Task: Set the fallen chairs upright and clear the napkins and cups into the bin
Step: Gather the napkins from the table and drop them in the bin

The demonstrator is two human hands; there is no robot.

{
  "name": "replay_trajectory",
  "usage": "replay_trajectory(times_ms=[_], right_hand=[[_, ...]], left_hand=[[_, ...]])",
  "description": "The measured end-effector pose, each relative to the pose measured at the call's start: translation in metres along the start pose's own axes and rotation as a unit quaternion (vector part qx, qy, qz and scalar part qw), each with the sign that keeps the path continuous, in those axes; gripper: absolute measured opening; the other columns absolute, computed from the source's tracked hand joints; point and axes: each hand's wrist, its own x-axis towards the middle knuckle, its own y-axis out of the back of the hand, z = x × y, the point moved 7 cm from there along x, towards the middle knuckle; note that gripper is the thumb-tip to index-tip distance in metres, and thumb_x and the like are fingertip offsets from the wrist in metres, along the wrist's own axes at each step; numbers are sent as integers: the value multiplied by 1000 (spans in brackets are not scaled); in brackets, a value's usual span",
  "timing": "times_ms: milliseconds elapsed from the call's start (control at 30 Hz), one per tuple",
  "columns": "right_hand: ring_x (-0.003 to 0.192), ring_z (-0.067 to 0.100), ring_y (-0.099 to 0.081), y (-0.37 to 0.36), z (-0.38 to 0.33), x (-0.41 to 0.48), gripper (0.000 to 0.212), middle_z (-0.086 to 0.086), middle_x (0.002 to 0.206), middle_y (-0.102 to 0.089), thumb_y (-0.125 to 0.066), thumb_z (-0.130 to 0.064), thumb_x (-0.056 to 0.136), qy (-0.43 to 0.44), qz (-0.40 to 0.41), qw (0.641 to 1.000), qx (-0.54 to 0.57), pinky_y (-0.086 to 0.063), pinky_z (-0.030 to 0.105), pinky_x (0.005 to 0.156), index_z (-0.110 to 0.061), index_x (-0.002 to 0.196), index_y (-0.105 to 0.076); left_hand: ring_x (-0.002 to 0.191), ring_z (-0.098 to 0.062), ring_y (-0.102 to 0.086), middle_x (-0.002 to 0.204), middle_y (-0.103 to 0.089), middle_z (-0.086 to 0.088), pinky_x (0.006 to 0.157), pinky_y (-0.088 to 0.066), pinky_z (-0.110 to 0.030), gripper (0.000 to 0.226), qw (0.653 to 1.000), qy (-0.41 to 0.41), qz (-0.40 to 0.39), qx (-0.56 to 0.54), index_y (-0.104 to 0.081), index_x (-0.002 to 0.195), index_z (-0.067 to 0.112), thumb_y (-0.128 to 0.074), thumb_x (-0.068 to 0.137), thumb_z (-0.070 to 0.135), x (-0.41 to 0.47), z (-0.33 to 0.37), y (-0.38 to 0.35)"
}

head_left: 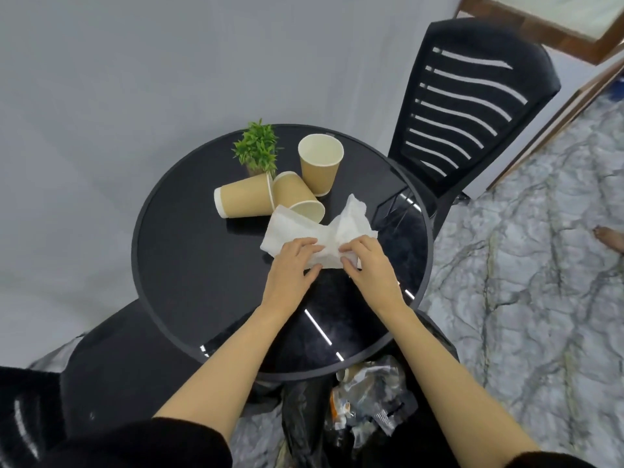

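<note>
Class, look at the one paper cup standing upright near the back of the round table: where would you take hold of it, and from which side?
Grip the upright cup around its side wall, coming from the right: the plant and two tipped cups crowd its left.

Three cups (282,184) and a plant (257,148) crowd the table's (189,265) upper middle; its left and lower parts lie bare.
</note>
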Motion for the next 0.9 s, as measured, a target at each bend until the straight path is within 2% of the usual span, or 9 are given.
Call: replay_trajectory(times_ms=[133,300,367,500,600,700,800,900], right_hand=[[95,7,-44,-23,18,6,27,3,115,-50,-60,-16,86,-21,-35,999,6,-49,28,80,-11,111,-54],[111,18,-44,-37,21,9,43,6,129,-46,-62,-19,85,-27,-20,999,2,-42,25,85,-8,123,-48],[108,21,-44,-41,20,9,37,8,123,-51,-61,-18,86,-32,-17,999,-15,-42,26,85,-8,120,-53],[96,20,-46,-41,12,-1,21,7,107,-55,-57,-11,86,-33,-7,999,-34,-47,30,70,-7,106,-59],[88,19,-49,-38,11,-19,16,6,97,-57,-53,-4,85,-35,-17,999,-27,-43,29,68,-6,100,-58],[77,16,-46,-22,10,-43,8,0,83,-49,-50,-1,84,-60,-13,998,19,-35,25,66,-8,85,-54],[71,15,-42,3,7,-72,18,-5,76,-43,-50,-2,84,-79,6,996,45,-33,24,61,-15,74,-43],[71,15,-44,30,10,-106,17,-4,75,-43,-52,-1,83,-91,22,993,75,-38,24,62,-13,73,-46]], left_hand=[[127,-13,-38,140,-43,3,91,-42,-26,44,999,28,-18,-4,-49,130,24,-60,87,22,3,-21,-17],[121,-17,-42,134,-48,0,97,-38,-27,51,999,40,-6,0,-43,135,22,-60,87,21,5,-29,-24],[113,-20,-45,124,-53,-2,95,-40,-30,43,999,40,2,30,-49,129,21,-58,88,22,6,-28,-25],[96,-22,-46,106,-56,-4,81,-35,-28,28,997,46,11,63,-59,116,20,-56,88,21,2,-22,-24],[93,-21,-49,100,-57,-5,75,-42,-31,25,998,60,-10,29,-60,112,20,-54,88,18,-12,-12,-28],[90,-17,-54,96,-56,-1,66,-40,-21,18,994,91,-17,-52,-63,104,19,-53,89,20,-34,5,-30],[90,-14,-52,100,-56,1,70,-39,-10,17,989,103,-13,-103,-63,102,18,-53,89,21,-60,29,-35],[91,-13,-53,100,-58,1,76,-47,-24,16,989,83,-12,-125,-63,102,17,-57,87,18,-84,56,-41]])
